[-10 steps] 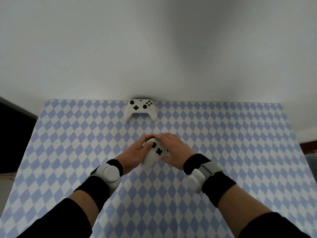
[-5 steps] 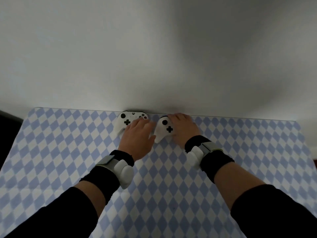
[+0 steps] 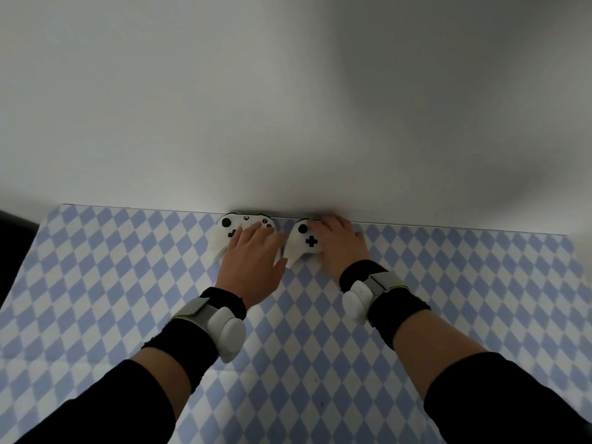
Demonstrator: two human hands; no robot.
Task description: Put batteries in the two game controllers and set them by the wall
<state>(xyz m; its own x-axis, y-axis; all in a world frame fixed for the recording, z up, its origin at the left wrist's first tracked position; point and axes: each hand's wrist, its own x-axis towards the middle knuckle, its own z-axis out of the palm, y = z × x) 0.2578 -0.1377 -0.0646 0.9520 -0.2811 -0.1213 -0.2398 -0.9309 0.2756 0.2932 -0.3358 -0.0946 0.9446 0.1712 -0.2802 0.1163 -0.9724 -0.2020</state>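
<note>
Both controllers sat at the far wall (image 3: 288,123): left hand (image 3: 253,257) lay flat on the left pad (image 3: 224,235), right hand (image 3: 342,248) gripped the right pad (image 3: 304,241). Best squared flush before letting go.

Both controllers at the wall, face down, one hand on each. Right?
Not face down. The head view shows both face up: left controller and right controller show sticks and d-pads. Both sit at the wall, left hand and right hand on them.

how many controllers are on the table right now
2. The left controller lies against the wall under the left hand; the right controller sits beside it, partly covered by the right hand.
</note>
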